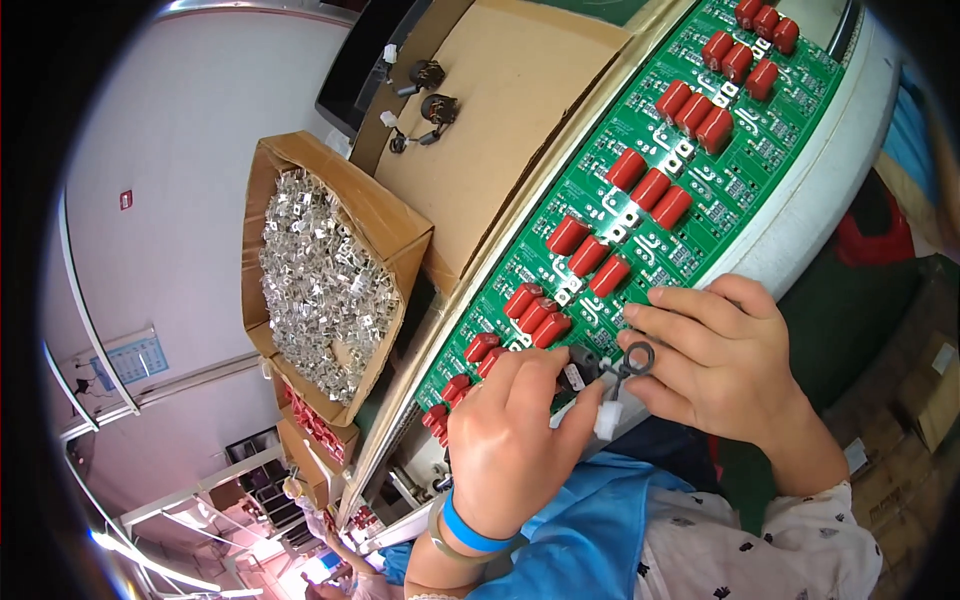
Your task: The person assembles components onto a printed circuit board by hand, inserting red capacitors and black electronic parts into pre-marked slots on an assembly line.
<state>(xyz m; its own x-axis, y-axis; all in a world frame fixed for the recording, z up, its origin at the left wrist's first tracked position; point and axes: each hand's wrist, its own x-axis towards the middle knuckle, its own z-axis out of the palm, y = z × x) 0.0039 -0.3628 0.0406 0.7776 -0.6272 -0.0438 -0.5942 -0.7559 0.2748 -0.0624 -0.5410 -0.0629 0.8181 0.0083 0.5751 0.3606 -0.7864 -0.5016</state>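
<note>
- The right hand point(725, 360) pinches a small black ring point(638, 357) between thumb and fingertips, closed on it; thin dark leads run down from the ring to a white plug point(608, 420) hanging just below.
- The left hand point(510, 440) is curled with its fingers pressed down on a small black part point(580, 368) at the near edge of the board; the thumb lies beside the white plug. It grips that part as far as can be seen, though the fingers hide most of it.
- A blue band point(478, 535) and a pale bangle sit on the left wrist.
- Both hands rest over the near end of a long green board point(640, 215), which runs away up to the right.
- Red block parts point(588, 255) stand on the board in groups of three, with small metal clips between the groups.
- Left of the board lies a brown cardboard sheet point(500, 110); two black parts with white plugs point(425, 95) lie on its far end.
- Further left, an open carton point(400, 225) is full of shiny metal clips point(320, 280).
</note>
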